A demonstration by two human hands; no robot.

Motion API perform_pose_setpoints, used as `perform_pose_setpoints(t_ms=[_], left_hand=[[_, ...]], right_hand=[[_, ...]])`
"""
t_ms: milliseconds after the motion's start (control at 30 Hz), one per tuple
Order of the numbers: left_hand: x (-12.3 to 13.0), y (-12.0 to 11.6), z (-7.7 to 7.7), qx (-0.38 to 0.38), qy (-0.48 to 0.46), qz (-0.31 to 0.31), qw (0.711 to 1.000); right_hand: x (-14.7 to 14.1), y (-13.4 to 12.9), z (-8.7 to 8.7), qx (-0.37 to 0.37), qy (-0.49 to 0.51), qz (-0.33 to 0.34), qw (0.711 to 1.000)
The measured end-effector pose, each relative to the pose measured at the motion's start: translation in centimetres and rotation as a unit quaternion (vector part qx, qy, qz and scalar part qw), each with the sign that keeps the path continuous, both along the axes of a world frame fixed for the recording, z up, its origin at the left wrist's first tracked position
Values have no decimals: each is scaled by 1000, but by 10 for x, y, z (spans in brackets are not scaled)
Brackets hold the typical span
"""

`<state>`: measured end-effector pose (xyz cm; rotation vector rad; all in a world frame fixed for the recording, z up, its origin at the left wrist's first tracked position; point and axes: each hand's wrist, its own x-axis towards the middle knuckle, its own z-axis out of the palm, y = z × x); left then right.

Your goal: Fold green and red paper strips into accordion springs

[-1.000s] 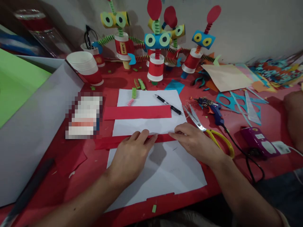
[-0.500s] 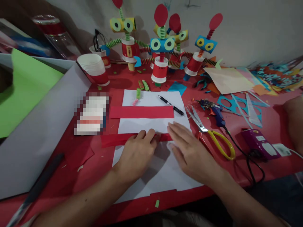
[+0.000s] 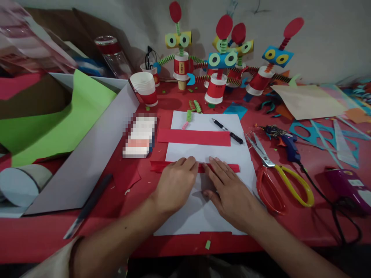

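Note:
A narrow, folded red paper strip (image 3: pixel 159 166) lies across white paper (image 3: pixel 199 218). My left hand (image 3: pixel 176 184) holds it near the middle with curled fingers. Flat on the strip's right half rests my right hand (image 3: pixel 230 185), fingers stretched out and thumb apart on the white paper. The strip's ends show on both sides; its middle is partly hidden under my fingers. Farther back, a wider flat red strip (image 3: pixel 197 138) lies across the same paper. A black pen (image 3: pixel 227 131) and a small green-and-pink folded paper spring (image 3: pixel 189 116) sit near the paper's far edge.
Scissors (image 3: pixel 268 163), a glue gun (image 3: pixel 285 141) with a cord and a purple device (image 3: pixel 348 187) lie right. Paper-cup robot figures (image 3: pixel 216 88) stand behind. At left are stacked paper cups (image 3: pixel 144 87), a blurred-out item (image 3: pixel 140 137), a box (image 3: pixel 95 143) and a dark-handled tool (image 3: pixel 91 202).
The view has turned left. My right hand has come closer to my left along the strip, and more of the strip's right end shows. The strip looks narrower and flatter.

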<state>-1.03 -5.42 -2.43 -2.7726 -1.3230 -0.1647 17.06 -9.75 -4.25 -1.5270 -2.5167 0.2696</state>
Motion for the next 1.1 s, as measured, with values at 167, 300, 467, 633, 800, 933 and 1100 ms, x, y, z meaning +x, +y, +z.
perform_pose_setpoints(t_ms=[167, 300, 467, 633, 800, 933, 1100], left_hand=[[-22, 1, -2, 100, 21, -47, 994], [-38, 1, -6, 147, -1, -57, 988], [-51, -1, -6, 168, -14, -43, 985], [-65, -5, -6, 154, -9, -13, 988], [-77, -7, -4, 136, -1, 40, 990], [-72, -9, 6, 175, -40, 121, 976], [-25, -24, 1, 78, -100, 36, 991]], right_hand=[[0, 0, 0, 11, 0, 1, 1000], [0, 1, -1, 23, 5, 4, 1000], [0, 1, -3, 36, 6, 6, 999], [2, 0, -6, 41, -3, 9, 999], [2, 1, -8, 47, -3, 9, 999], [2, 2, -9, 63, -10, 12, 998], [3, 1, -12, 91, -7, 26, 996]])
